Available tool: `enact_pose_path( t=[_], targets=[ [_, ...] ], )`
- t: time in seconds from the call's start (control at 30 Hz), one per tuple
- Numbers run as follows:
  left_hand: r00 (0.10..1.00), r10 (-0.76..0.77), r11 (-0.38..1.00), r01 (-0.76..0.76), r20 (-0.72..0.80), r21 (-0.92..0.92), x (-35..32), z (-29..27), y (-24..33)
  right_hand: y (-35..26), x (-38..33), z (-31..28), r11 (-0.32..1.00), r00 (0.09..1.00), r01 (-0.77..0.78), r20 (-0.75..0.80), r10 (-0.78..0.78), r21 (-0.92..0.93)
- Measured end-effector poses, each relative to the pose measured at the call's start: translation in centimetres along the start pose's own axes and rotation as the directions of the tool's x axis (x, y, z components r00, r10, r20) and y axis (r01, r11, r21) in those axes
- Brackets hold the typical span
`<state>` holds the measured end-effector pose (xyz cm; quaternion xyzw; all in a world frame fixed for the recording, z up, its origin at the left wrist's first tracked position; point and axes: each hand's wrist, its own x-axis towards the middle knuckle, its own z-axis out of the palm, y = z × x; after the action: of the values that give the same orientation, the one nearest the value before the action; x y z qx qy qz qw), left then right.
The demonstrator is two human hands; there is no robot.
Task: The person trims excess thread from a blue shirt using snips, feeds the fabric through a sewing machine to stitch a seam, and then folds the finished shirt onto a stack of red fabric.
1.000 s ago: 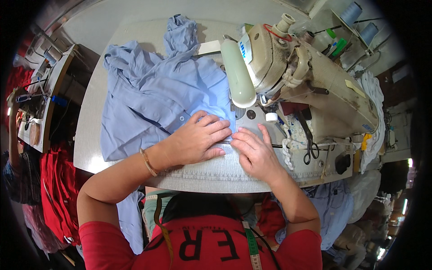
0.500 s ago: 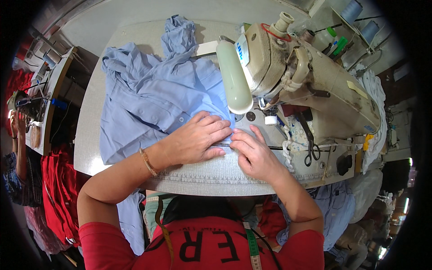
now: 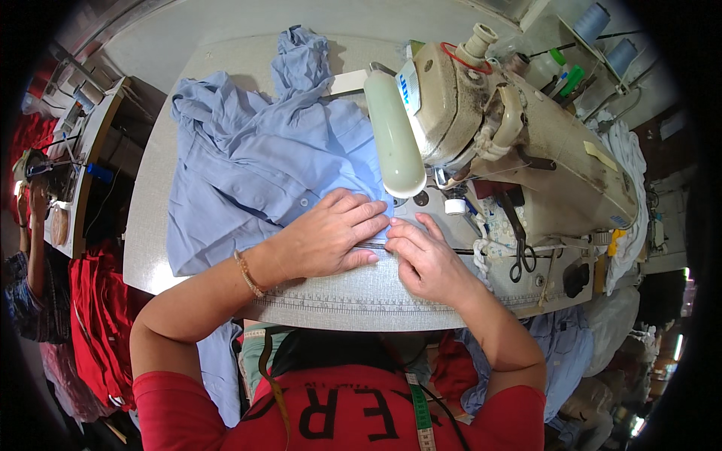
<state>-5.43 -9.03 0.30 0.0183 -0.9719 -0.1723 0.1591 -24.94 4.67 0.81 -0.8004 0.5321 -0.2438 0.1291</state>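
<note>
A light blue buttoned shirt (image 3: pixel 256 161) lies bunched over the sewing table, its right edge under the head of a beige sewing machine (image 3: pixel 556 150). My left hand (image 3: pixel 331 233) rests flat on that edge, fingers stretched and thumb apart. Touching its fingertips, my right hand (image 3: pixel 427 259) is bent with fingers and thumb together at the cloth's edge, the index finger lifted a little. Both hands are just in front of the machine's needle area, which a long pale green lamp (image 3: pixel 395 139) partly hides.
Black scissors (image 3: pixel 519 244) and a white braided cord (image 3: pixel 481 259) lie right of my hands. A ruler strip (image 3: pixel 361 304) runs along the front table edge. Blue thread cones (image 3: pixel 590 22) stand at the back right. At far left, another person's hand (image 3: pixel 34 207) works by a second table.
My hands and the shirt keep nearly the same place. The whole view has shifted very slightly.
</note>
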Motion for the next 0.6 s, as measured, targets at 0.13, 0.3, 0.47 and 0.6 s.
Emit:
enact_pose_path(
  t=[0.13, 0.3, 0.47, 0.6],
  targets=[
    [1.000, 0.009, 1.000, -0.009, 0.006, -0.016, 0.18, -0.12, -0.14, 0.00, 0.01, -0.06, 1.000, 1.000, 0.002, -0.002, -0.002, -0.002],
    [1.000, 0.006, 1.000, -0.006, 0.006, 0.005, 0.26, -0.09, -0.02, 0.19, -0.20, 0.17, 1.000, 1.000, -0.009, 0.003, 0.009, -0.003],
    [1.000, 0.007, 0.999, -0.008, 0.026, 0.052, 0.22, 0.00, -0.03, 0.20, -0.18, 0.21, 1.000, 1.000, 0.002, -0.006, -0.002, -0.021],
    [0.999, 0.001, 0.999, -0.003, 0.038, 0.043, 0.26, 0.05, -0.07, 0.09, -0.13, 0.11, 1.000, 1.000, -0.008, 0.000, 0.008, -0.027]
  ],
)
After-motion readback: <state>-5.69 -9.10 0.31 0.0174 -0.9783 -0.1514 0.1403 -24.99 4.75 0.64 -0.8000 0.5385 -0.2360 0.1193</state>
